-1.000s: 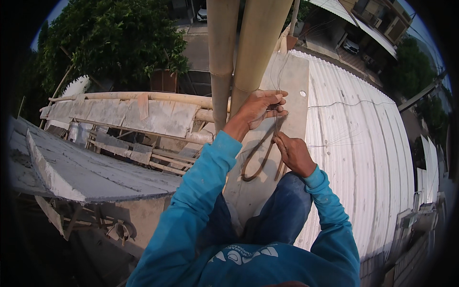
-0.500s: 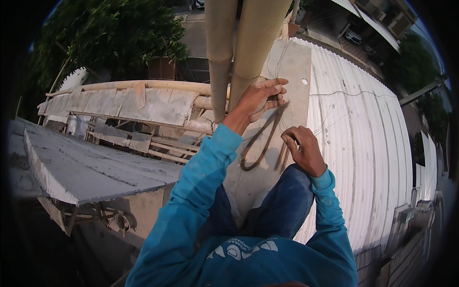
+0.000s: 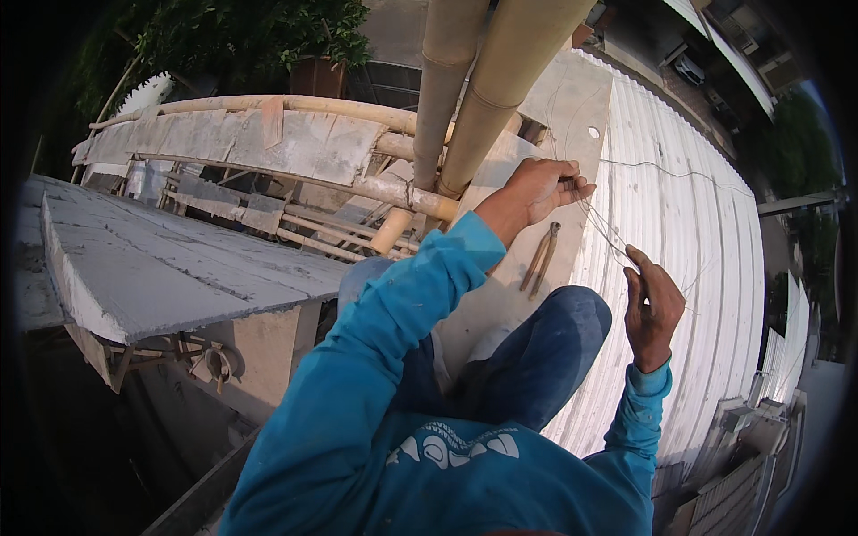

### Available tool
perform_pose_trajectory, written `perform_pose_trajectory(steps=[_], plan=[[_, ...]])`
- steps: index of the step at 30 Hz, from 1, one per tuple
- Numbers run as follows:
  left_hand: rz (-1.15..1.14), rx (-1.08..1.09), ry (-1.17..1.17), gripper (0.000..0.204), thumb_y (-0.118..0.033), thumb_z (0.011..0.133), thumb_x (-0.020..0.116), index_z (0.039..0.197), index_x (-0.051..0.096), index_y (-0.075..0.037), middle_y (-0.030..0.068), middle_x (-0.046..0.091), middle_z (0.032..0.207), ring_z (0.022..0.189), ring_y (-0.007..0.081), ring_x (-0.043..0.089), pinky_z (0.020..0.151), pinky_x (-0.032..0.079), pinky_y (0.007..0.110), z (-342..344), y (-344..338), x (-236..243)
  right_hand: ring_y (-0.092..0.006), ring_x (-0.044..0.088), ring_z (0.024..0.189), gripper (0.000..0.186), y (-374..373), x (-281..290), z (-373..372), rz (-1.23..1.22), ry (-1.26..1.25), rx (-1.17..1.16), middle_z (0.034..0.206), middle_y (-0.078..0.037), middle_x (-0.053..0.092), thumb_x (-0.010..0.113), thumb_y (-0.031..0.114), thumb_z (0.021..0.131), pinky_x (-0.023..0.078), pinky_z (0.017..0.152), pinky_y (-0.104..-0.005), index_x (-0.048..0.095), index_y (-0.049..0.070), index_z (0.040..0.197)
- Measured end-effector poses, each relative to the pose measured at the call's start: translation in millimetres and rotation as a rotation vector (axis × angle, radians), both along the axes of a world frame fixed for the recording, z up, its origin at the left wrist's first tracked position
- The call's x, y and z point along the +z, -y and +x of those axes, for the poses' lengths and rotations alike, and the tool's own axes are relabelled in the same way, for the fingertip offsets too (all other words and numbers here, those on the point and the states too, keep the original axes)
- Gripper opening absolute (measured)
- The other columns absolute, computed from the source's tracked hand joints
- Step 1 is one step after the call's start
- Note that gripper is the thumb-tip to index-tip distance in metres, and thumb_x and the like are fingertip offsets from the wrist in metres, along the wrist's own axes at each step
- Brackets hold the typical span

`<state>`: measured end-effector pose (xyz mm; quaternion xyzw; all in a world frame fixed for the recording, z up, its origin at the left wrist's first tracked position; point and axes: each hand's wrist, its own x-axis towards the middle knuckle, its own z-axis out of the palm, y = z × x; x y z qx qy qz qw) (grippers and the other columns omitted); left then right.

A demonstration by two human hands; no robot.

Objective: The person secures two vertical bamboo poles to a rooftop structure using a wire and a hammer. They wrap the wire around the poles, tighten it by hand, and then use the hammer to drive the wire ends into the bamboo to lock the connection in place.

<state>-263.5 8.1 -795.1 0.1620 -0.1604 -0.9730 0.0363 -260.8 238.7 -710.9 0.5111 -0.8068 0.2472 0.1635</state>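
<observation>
Your left hand [image 3: 538,189] reaches forward and your right hand [image 3: 655,308] points upward, well apart, each pinching thin grey metal wire [image 3: 606,230]. Since earlier, the right has moved outward.

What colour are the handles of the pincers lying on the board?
Brown handles, seen best in the head view.

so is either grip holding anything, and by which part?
Thin wire in both: left grip partway along, strands running out on both sides; right grip pinches it farther along. Whether that's its end can't be told.
</observation>
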Motion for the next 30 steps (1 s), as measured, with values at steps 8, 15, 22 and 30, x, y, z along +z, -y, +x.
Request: perform_pose_trajectory(steps=[8, 15, 22, 30], plan=[[-0.012, 0.047, -0.201, 0.018, -0.008, 0.096, 0.056, 0.104, 0.051, 0.008, 0.0160, 0.055, 0.100, 0.104, 0.0318, 0.060, 0.096, 0.054, 0.045, 9, -45, 17, -0.0163, 0.060, 0.072, 0.023, -48, 12, -31, -0.251, -0.326, -0.364, 0.092, -0.010, 0.070, 0.064, -0.004, 0.089, 0.048, 0.059, -0.0281, 0.068, 0.001, 0.111], [-0.119, 0.096, -0.291, 0.030, -0.018, 0.100, 0.050, 0.113, 0.053, 0.009, 0.0186, 0.060, 0.107, 0.108, 0.0304, 0.061, 0.098, 0.051, 0.042, 6, -50, 17, -0.0255, 0.068, 0.085, 0.026, -70, 5, -31, 0.261, 0.194, -0.554, 0.095, -0.015, 0.070, 0.055, 0.020, 0.098, 0.051, 0.077, -0.0348, 0.069, 0.000, 0.108], [-0.129, 0.025, -0.084, 0.032, -0.014, 0.100, 0.047, 0.121, 0.048, 0.011, 0.0195, 0.058, 0.107, 0.104, 0.0319, 0.062, 0.096, 0.053, 0.044, 8, -45, -7, -0.0202, 0.063, 0.076, 0.036, -78, 45, -2, 0.127, 0.726, -0.166, 0.077, -0.012, 0.067, 0.063, 0.031, 0.091, 0.047, 0.072, -0.0312, 0.070, -0.004, 0.090], [-0.176, 0.008, -0.247, 0.036, -0.020, 0.100, 0.050, 0.121, 0.050, 0.009, 0.0194, 0.062, 0.100, 0.101, 0.0286, 0.063, 0.096, 0.053, 0.042, 22, -43, 18, -0.0146, 0.054, 0.072, 0.028, -75, -16, -36, 0.031, 0.368, -0.515, 0.087, -0.007, 0.066, 0.054, 0.023, 0.098, 0.043, 0.067, -0.0295, 0.067, 0.000, 0.109]])
